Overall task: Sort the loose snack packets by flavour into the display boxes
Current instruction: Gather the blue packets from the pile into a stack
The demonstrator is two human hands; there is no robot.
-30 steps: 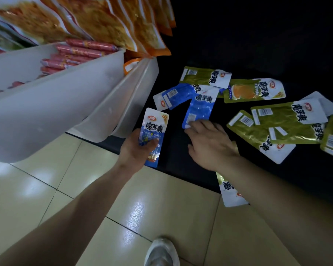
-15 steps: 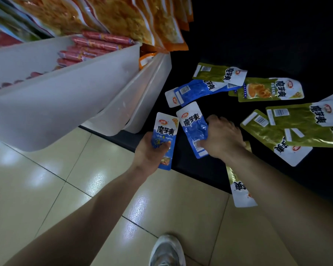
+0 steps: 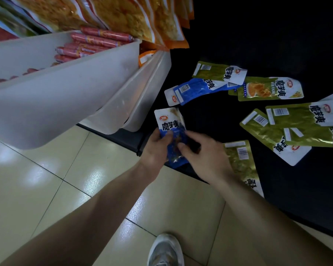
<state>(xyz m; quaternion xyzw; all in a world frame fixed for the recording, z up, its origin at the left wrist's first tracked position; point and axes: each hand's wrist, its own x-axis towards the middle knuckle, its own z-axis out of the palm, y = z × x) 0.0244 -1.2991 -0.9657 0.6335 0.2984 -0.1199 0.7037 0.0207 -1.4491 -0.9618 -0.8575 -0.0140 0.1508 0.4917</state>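
My left hand (image 3: 155, 148) grips blue snack packets (image 3: 169, 125) stacked upright at the front edge of the black shelf (image 3: 229, 116). Thumb and forefinger of my right hand (image 3: 204, 156) pinch the same stack from the right. Two more blue packets (image 3: 192, 90) lie overlapped further back on the shelf. Several green packets lie loose to the right: one at the back (image 3: 217, 71), one with an orange picture (image 3: 269, 89), a pile at the right edge (image 3: 300, 121), and one (image 3: 240, 162) half under my right wrist, overhanging the shelf edge.
White plastic bins (image 3: 65, 100) tilt out from the left, the nearest holding red sausages (image 3: 92, 43); a narrower bin (image 3: 142, 87) is beside it. Orange snack bags (image 3: 127, 18) hang above. Below are pale floor tiles (image 3: 56, 169) and my shoe (image 3: 165, 250).
My right hand picked a blue packet off the shelf, carried it left and laid it onto the one in my left hand. Both hands now meet on the stack.
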